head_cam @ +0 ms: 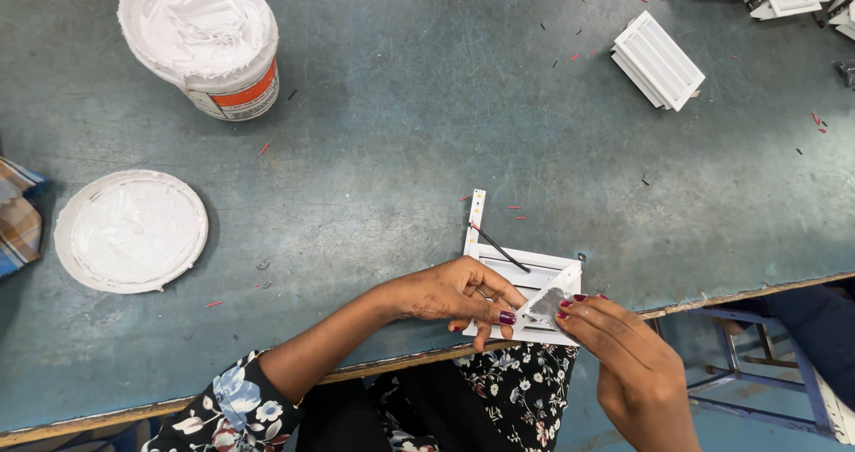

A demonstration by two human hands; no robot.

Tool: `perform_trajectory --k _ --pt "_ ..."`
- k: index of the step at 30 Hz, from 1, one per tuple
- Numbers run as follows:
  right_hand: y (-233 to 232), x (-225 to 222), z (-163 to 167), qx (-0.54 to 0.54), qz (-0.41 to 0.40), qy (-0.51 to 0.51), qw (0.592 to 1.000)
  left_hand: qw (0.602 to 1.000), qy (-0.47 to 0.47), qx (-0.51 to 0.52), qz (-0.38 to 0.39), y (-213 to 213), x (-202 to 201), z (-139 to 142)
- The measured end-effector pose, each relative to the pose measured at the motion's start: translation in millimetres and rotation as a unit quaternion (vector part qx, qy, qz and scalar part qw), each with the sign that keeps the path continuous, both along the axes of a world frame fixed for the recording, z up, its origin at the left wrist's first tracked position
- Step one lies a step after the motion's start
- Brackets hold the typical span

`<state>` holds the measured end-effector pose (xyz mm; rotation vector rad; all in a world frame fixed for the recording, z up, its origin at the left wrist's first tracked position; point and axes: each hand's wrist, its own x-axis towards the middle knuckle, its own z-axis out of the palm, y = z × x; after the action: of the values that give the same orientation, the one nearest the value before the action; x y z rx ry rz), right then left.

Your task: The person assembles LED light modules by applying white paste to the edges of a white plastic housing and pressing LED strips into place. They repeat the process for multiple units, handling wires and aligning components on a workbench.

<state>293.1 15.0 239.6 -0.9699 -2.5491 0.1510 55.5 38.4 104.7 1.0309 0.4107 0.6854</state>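
Note:
My left hand [454, 293] rests on a white rectangular plastic housing [530, 269] lying at the near edge of the table, pressing it down with thumb and fingers. My right hand [623, 354] pinches a small white strip piece with a grey smeared face [548, 305] and holds it tilted against the housing's right side. A narrow white LED strip [476, 216] sticks out from the housing's far end, and a thin black wire [499, 247] crosses it.
An open tub of white paste [203, 38] stands at the far left, its paste-coated lid [132, 231] lying nearer. More white housings [657, 60] lie at the far right. Small red and black wire bits are scattered about. A checked cloth [18, 216] is at the left edge.

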Motion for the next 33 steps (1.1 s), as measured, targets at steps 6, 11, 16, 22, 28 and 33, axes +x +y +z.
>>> perform_trajectory --k 6,11,16,22,28,33 --pt "-1.6 4.7 0.0 -0.002 -0.009 -0.011 1.0 1.0 -0.003 -0.004 -0.005 -0.3 0.3 0.8" --pt "4.7 8.8 6.6 0.012 -0.008 0.0 1.0 1.0 0.004 0.01 -0.005 -0.2 -2.1 5.1" --pt "11.4 2.5 6.0 0.0 -0.013 -0.003 1.0 1.0 0.014 0.013 -0.011 -0.7 -3.9 7.8" --pt "11.2 4.5 2.9 -0.004 -0.012 -0.009 1.0 1.0 -0.008 0.003 -0.011 -0.9 -2.5 3.7" --pt "12.3 15.9 4.1 -0.003 -0.019 0.003 1.0 1.0 -0.007 0.008 -0.01 0.2 -1.5 0.7" --pt "18.6 15.3 0.2 0.005 -0.055 0.021 0.998 1.0 -0.003 0.013 -0.006 1.2 -0.5 -1.1"
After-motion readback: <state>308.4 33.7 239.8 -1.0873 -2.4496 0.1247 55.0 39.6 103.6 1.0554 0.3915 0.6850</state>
